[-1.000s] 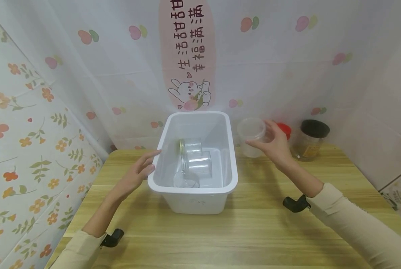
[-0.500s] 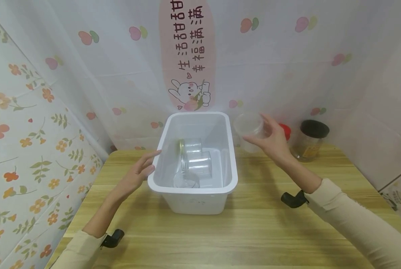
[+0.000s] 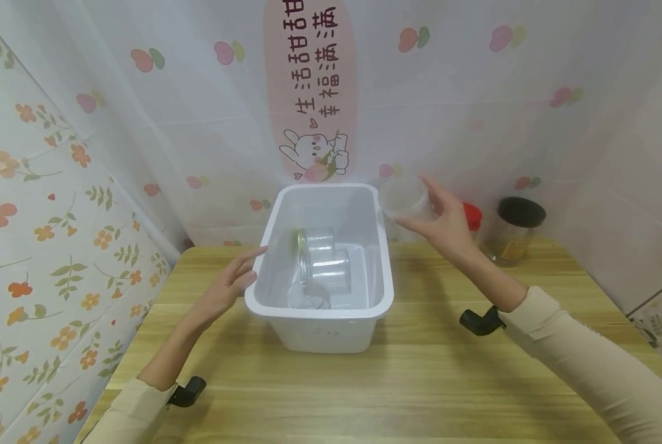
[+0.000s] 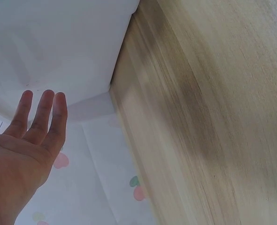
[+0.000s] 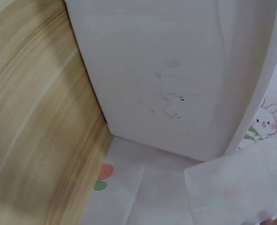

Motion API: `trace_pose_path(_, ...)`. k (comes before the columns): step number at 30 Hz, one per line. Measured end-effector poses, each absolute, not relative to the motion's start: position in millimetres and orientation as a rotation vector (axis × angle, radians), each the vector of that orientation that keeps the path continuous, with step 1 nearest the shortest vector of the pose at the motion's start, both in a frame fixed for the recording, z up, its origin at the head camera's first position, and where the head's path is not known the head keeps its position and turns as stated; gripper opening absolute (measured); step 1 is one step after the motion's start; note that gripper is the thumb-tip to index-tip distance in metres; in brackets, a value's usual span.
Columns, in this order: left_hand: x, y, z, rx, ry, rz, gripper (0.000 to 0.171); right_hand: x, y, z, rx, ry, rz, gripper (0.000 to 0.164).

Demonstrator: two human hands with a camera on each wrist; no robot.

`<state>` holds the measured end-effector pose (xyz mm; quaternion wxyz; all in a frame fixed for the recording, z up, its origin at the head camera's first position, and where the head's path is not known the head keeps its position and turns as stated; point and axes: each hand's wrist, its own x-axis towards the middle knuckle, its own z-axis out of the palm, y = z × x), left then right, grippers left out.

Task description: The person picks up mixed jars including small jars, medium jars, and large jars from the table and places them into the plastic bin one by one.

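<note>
Head view: the right hand (image 3: 447,225) holds the clear cup (image 3: 403,196), now higher and closer to the white tub (image 3: 321,336). So the cup seems nearly there, just outside the tub; the left hand (image 3: 232,280) has straight fingers at the tub's side.

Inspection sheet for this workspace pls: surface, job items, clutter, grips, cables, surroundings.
Surface: wood-grain tabletop, yellowish-brown.
Job's things: white rectangular plastic tub on the tabletop. Inside: clear cylindrical jar with gold-coloured lid and larger clear cylindrical jar, both on their sides; clear round container. Translucent round container held up beside the tub's right rim; contact unclear.
Clutter: upright clear jar with black lid; red-lidded jar, partly hidden.
Grips: left grip, bare hand, fingers at the tub's left side; right grip, bare hand, holds the translucent container.
Cables: nothing seen.
Surroundings: white fruit-print curtain behind; white floral-print panel at left.
</note>
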<state>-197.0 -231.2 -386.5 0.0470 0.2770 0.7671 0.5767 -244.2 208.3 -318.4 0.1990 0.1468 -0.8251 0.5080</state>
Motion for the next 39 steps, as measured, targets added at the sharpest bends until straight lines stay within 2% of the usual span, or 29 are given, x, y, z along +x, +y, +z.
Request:
trace_pose_path(23, -196, -229, -385, 0.850, 2.326, 1.771, 0.048, -243, 191, -293, 0.463, -2.318, 1.449, 0.094)
trace_pose_path(39, -197, -228, -386, 0.870, 2.311, 1.782, 0.048, -241, 180, -276, 0.450, -2.316, 1.500, 0.092)
